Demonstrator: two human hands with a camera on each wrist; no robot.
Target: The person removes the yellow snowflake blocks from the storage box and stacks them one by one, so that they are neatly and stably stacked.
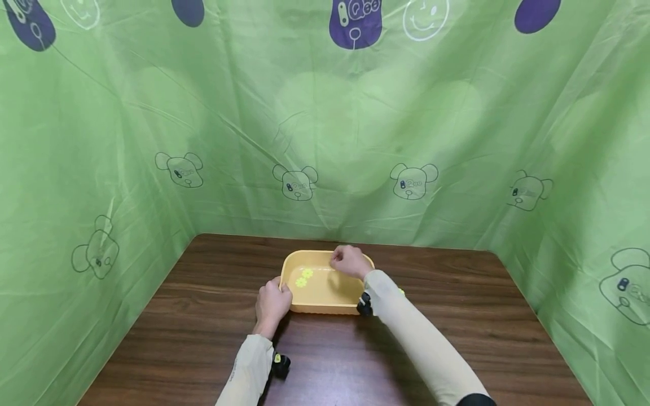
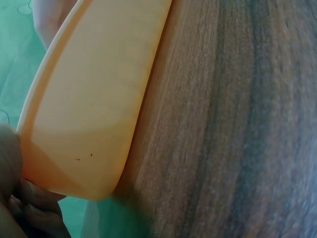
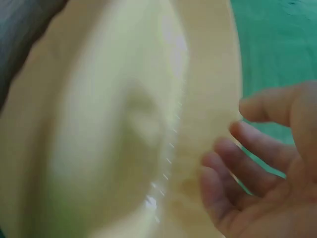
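A shallow yellow-orange plastic basin sits on the table. Inside it, toward the left, are bright yellow-green flower shapes; whether they are loose or printed I cannot tell. My left hand grips the basin's left rim, and in the left wrist view its curled fingers are at the basin's corner. Over the back right part of the basin is my right hand. The right wrist view shows this hand's fingers loosely bent, thumb and forefinger apart, with nothing between them.
The brown wood-grain table extends around the basin. Green printed cloth hangs behind it and along both sides. A small yellow-green spot shows just beyond the right sleeve, mostly hidden.
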